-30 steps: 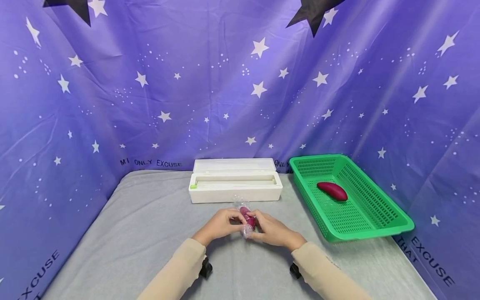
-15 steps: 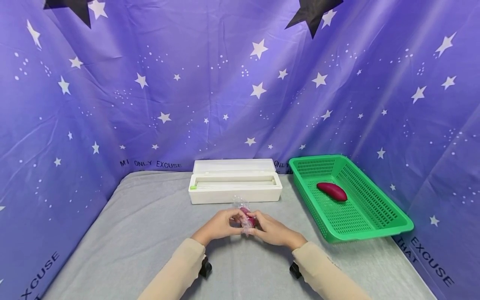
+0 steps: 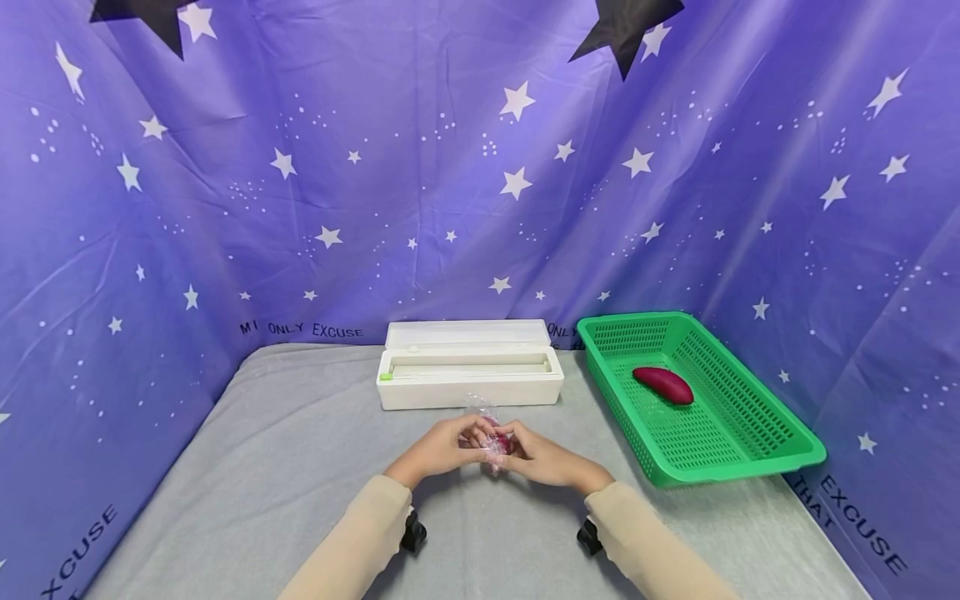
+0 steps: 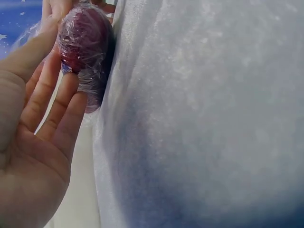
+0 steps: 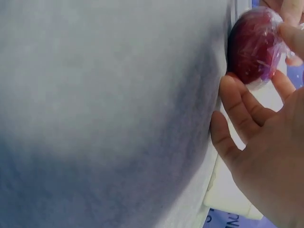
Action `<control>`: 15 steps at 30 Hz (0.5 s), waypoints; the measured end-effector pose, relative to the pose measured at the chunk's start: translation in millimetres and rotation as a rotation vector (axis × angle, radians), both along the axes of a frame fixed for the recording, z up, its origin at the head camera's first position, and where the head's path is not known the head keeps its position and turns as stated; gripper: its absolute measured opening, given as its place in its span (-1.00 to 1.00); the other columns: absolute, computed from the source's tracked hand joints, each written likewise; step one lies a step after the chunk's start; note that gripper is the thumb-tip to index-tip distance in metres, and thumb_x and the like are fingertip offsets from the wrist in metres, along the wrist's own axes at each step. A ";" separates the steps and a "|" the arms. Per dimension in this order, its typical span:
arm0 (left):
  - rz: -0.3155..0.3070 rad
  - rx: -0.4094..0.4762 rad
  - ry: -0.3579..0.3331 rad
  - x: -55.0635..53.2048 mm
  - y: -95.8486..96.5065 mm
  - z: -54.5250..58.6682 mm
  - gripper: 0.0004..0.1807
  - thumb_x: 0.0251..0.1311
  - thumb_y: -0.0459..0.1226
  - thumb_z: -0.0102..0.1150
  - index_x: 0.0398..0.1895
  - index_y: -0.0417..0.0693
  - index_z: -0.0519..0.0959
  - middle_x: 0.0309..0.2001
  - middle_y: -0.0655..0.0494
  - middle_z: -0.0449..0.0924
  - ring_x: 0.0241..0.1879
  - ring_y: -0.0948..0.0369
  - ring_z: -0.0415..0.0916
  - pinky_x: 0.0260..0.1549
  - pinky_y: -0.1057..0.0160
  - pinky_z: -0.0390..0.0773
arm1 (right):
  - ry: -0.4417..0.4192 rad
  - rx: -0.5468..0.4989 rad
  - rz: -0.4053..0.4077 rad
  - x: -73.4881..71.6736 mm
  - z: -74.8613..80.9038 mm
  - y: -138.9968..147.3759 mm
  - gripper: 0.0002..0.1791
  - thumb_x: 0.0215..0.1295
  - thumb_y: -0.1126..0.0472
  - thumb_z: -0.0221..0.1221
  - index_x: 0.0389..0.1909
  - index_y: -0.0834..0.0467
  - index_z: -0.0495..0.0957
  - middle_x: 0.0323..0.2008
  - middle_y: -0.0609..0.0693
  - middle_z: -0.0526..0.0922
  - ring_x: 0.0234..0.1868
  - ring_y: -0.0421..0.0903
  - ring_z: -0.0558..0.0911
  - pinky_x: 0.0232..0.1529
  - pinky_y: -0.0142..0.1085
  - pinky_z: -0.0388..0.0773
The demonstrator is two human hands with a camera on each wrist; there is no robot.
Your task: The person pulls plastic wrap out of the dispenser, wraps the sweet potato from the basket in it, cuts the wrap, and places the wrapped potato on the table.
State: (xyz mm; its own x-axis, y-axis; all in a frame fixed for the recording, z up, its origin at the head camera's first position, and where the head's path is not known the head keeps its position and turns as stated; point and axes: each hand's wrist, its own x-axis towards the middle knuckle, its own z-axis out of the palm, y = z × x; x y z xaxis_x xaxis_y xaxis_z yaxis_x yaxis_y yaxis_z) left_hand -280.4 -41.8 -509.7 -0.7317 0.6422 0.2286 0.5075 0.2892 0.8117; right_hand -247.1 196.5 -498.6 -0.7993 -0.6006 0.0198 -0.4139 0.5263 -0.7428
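Note:
A dark red-purple sweet potato [image 3: 495, 446], wrapped in clear cling film [image 4: 84, 35], lies on the grey cloth between both hands. My left hand [image 3: 441, 447] holds it from the left, thumb and fingers at the near end of the film. From the right, my right hand [image 3: 547, 456] grips the same sweet potato [image 5: 251, 50], with its thumb on the film. A loose crumpled film end sticks out beyond the fingers toward the box. In the head view the fingers hide much of the sweet potato.
Just behind the hands stands a white cling film dispenser box [image 3: 472, 393], its lid raised. To the right is a green perforated basket [image 3: 738, 473] with one unwrapped sweet potato [image 3: 663, 386] inside. A purple star-patterned curtain [image 3: 420, 208] encloses the back and sides.
Both hands stay in place while their fingers shift slightly on the film at the near end. Less of the sweet potato shows between them. The box and basket have stayed put.

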 end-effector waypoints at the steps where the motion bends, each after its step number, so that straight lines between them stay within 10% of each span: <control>1: 0.004 0.000 -0.005 -0.2 -0.2 -0.5 -0.67 0.18 -0.25 0.43 -0.01 -0.03 0.59 -0.26 0.25 0.61 -0.19 0.26 0.57 -0.12 0.25 0.61 | -0.007 -0.009 0.008 -0.2 -0.1 0.9 -0.54 0.50 -0.02 0.11 0.24 0.12 0.29 -0.10 -0.04 0.57 -0.06 -0.12 0.57 0.01 -0.20 0.54; 15: 0.095 -0.011 -0.154 -3.8 1.1 0.0 -0.57 0.21 -0.21 0.40 0.12 -0.13 0.59 -0.24 0.15 0.61 -0.27 0.23 0.53 -0.37 0.27 0.59 | 0.000 0.016 -0.104 -4.5 -2.6 -7.3 -0.61 0.58 -0.02 -0.04 0.23 0.11 0.24 -0.23 0.00 0.54 -0.24 -0.09 0.53 -0.22 -0.16 0.52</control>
